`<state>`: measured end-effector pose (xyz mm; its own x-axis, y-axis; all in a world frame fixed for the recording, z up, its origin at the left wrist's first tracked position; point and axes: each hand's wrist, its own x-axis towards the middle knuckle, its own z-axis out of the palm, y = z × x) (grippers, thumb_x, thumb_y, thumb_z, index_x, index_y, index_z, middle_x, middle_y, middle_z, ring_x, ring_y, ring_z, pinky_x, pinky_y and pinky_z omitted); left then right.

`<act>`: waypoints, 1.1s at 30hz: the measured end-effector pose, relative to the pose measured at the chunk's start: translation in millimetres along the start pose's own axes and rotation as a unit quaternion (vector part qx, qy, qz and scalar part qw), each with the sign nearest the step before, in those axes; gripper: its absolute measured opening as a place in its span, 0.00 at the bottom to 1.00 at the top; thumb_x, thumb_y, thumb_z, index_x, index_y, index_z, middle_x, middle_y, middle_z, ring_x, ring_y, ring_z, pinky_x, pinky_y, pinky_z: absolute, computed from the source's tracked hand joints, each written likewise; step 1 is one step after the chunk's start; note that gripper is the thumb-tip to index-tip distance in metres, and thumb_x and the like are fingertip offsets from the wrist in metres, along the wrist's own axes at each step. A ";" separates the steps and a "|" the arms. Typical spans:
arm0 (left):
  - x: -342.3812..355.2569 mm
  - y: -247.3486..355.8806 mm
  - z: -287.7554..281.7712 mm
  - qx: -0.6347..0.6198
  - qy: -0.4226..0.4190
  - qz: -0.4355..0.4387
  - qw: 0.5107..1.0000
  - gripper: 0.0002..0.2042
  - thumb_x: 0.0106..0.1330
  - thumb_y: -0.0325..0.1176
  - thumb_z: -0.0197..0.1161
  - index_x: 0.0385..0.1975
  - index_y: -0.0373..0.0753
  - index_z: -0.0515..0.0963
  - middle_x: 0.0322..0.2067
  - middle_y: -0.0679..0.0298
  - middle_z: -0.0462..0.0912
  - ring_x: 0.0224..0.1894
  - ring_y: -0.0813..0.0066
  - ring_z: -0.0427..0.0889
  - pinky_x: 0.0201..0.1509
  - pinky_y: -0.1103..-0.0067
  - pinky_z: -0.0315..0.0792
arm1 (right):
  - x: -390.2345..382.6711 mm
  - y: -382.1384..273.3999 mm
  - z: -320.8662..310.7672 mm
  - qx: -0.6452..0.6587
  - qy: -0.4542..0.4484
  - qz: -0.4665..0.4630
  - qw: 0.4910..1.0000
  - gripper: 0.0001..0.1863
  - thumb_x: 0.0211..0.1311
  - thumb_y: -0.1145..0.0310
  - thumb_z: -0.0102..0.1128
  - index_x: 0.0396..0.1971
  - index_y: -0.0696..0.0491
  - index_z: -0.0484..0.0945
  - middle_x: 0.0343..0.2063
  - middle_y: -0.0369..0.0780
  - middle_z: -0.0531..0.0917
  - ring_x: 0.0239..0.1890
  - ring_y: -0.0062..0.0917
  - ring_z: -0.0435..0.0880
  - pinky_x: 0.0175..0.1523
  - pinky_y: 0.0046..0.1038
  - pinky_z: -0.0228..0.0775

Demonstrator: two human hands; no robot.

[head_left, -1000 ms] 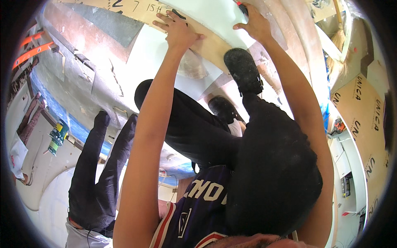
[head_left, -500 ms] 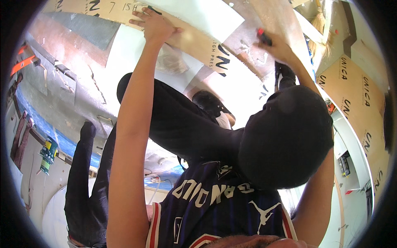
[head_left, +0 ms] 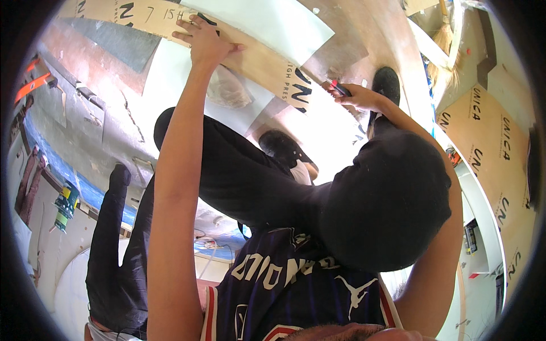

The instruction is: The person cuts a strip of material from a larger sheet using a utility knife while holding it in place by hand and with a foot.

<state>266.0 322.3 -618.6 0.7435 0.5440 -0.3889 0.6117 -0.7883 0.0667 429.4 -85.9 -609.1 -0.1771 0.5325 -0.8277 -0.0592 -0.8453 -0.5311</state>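
Note:
My left hand [head_left: 206, 42] rests with spread fingers on a long tan printed board [head_left: 261, 62], beside a white sheet [head_left: 296, 25]. My right hand [head_left: 361, 98] grips a red-and-black handled tool [head_left: 341, 88], probably a cutter, at the board's lower edge toward the right; its blade is too small to make out. Clear-looking crumpled plastic or paper [head_left: 230, 88] lies just below the board. My black-clad knee [head_left: 387, 199] is raised beneath my right arm, and one black shoe [head_left: 387, 85] shows beside that hand.
Another person's black-clad legs [head_left: 114, 261] are at lower left. An orange object [head_left: 31, 88], blue sheeting [head_left: 40, 142] and a green-and-yellow item [head_left: 66, 207] are along the left. A straw broom [head_left: 445, 42], tan printed boards [head_left: 483, 142] and a white shelf [head_left: 483, 250] are at right.
My right hand has come down from the top to the board's lower edge with the tool. My right knee has shifted, and my left hand has moved slightly leftward in view, still on the board.

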 end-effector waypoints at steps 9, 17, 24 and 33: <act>2.1 -5.8 14.7 -0.047 0.054 -0.004 0.997 0.75 0.36 0.64 0.84 0.71 0.13 0.44 0.71 0.18 0.43 0.75 0.15 0.32 0.76 0.38 0.34 | 17.4 27.1 17.7 0.013 0.070 -0.020 0.997 0.23 0.71 0.56 0.67 0.57 0.55 0.75 0.29 0.33 0.74 0.26 0.14 0.71 0.28 0.22 0.65; 0.5 -5.3 14.7 -0.067 0.033 -0.043 0.996 0.78 0.34 0.67 0.84 0.74 0.17 0.41 0.70 0.15 0.38 0.73 0.11 0.37 0.78 0.43 0.43 | 23.3 31.5 22.7 -0.071 0.124 -0.024 0.989 0.28 0.69 0.58 0.67 0.63 0.56 0.74 0.33 0.43 0.81 0.33 0.28 0.78 0.41 0.34 0.71; 1.5 -0.8 9.9 -0.053 0.016 -0.054 0.997 0.77 0.34 0.65 0.85 0.74 0.18 0.41 0.71 0.16 0.38 0.73 0.10 0.34 0.78 0.43 0.43 | 18.8 15.8 18.9 -0.056 0.115 0.022 0.992 0.15 0.69 0.61 0.68 0.44 0.56 0.78 0.26 0.36 0.76 0.28 0.20 0.73 0.34 0.28 0.66; -2.3 0.3 11.0 -0.075 0.021 -0.060 0.995 0.77 0.35 0.63 0.86 0.75 0.20 0.40 0.72 0.19 0.36 0.73 0.11 0.32 0.79 0.45 0.44 | 17.5 10.8 20.0 -0.018 0.106 0.052 0.993 0.19 0.67 0.60 0.68 0.48 0.58 0.80 0.29 0.39 0.80 0.31 0.23 0.76 0.39 0.31 0.70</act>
<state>261.5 317.7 -627.8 0.6715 0.6455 -0.3638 0.7278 -0.6669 0.1600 406.0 -86.6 -625.7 0.0304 0.4437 -0.8957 -0.0155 -0.8958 -0.4442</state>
